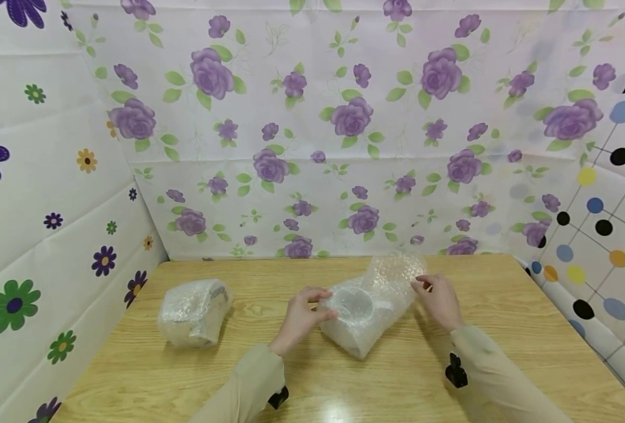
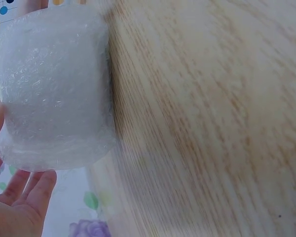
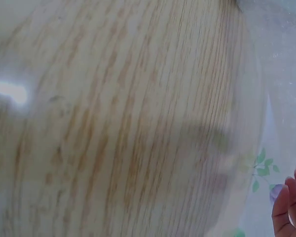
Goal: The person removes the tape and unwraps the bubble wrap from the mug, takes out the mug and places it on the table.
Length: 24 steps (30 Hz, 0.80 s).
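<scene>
On the table in the head view lies a bundle of clear bubble wrap (image 1: 368, 329), with a round, whitish rim showing through its top. My left hand (image 1: 303, 314) holds the bundle's left end between thumb and fingers. From the left wrist the wrap (image 2: 54, 89) looks cloudy and rounded, and the fingers (image 2: 37, 190) lie along its side. A loose flap of wrap (image 1: 397, 270) stands up at the bundle's far right. My right hand (image 1: 440, 299) pinches the wrap's edge there; only its fingers (image 3: 282, 207) show at the right wrist view's corner.
Another bubble-wrapped package (image 1: 193, 311), with some dark print showing through, sits on the left of the wooden table (image 1: 270, 399). Flowered sheets (image 1: 302, 117) hang behind the table and at its left; a dotted sheet (image 1: 608, 235) hangs at its right.
</scene>
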Available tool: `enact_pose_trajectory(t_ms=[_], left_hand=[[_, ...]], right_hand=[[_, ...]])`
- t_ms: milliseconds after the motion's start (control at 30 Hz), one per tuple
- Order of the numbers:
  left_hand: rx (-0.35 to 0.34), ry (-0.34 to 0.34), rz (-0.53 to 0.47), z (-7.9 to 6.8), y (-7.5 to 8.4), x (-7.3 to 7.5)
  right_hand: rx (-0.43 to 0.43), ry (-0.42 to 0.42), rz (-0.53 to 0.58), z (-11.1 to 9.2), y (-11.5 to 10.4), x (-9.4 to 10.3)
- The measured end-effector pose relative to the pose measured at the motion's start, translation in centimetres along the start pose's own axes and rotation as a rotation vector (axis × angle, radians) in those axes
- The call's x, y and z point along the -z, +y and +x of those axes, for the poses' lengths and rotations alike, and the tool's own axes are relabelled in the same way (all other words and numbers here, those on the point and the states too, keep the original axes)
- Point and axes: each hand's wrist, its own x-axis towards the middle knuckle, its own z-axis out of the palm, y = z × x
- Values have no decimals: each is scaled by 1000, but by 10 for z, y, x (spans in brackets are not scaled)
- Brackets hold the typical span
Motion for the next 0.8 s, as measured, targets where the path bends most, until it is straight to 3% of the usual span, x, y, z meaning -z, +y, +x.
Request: enact_pose_trajectory(t_ms=[167,300,533,700,800], left_hand=[[-6,4,-6,0,-1,0],[-9,3,-3,0,-2,0],[-17,-9,0,-1,-2,0],[-13,-10,10,-1,-3,0],[-9,-14,20,-1,-2,1]], right_hand=[[-3,-34,43,-3,-2,4],[11,-3,95,-4,-9,8],[160,60,160,-6,-19,9],[235,43,217,-7,-28,5],[259,-12,260,-9,-35,3]])
